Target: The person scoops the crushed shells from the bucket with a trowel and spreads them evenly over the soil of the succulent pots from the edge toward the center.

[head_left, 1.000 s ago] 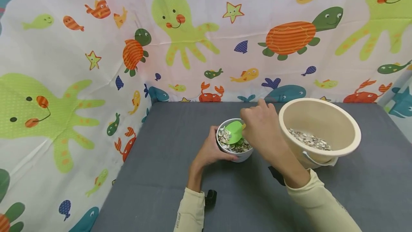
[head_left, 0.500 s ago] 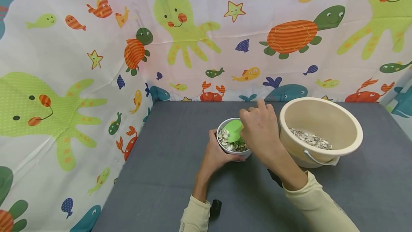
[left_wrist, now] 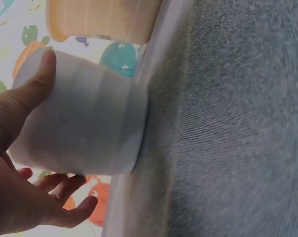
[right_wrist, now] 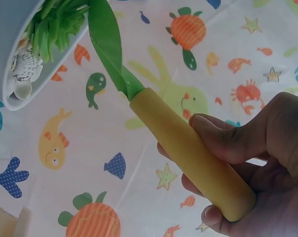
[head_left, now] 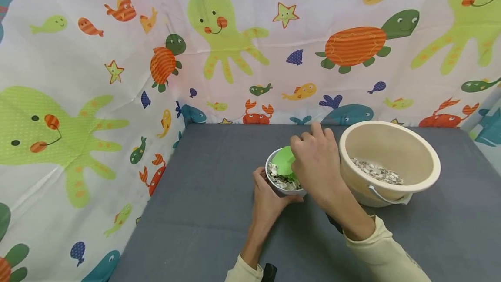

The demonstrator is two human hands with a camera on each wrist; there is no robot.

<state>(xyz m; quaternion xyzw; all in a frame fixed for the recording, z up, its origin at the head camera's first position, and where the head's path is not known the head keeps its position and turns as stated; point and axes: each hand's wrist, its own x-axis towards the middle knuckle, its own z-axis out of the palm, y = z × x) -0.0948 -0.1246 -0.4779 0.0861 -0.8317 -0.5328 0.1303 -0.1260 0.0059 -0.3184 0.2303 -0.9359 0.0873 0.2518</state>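
Observation:
My left hand (head_left: pixel 268 199) grips a white pot (left_wrist: pixel 90 113) from its near left side, thumb on one side and fingers on the other. Small pale shells (head_left: pixel 279 181) fill the pot, and a green leafy plant (right_wrist: pixel 53 29) stands among them, partly hidden by the trowel. In my right hand (head_left: pixel 317 164) is a small trowel (right_wrist: pixel 188 153) with a yellow handle and a green blade. The fingers and thumb wrap the handle. In the head view the blade overlaps the pot's opening, face turned upward, and the fist hides the handle.
A large cream bucket (head_left: pixel 360 190) stands to the right of the pot, close by my right forearm. Shells (head_left: pixel 377 172) lie in its bottom, and its handle hangs at the front. Behind the grey table (head_left: pixel 203 186) hangs a sea-animal printed curtain (head_left: pixel 235 12).
My left hand has slid round the pot toward its near side, and the pot sits slightly nearer. The trowel blade has tilted a little over the pot; the right hand stays almost in place.

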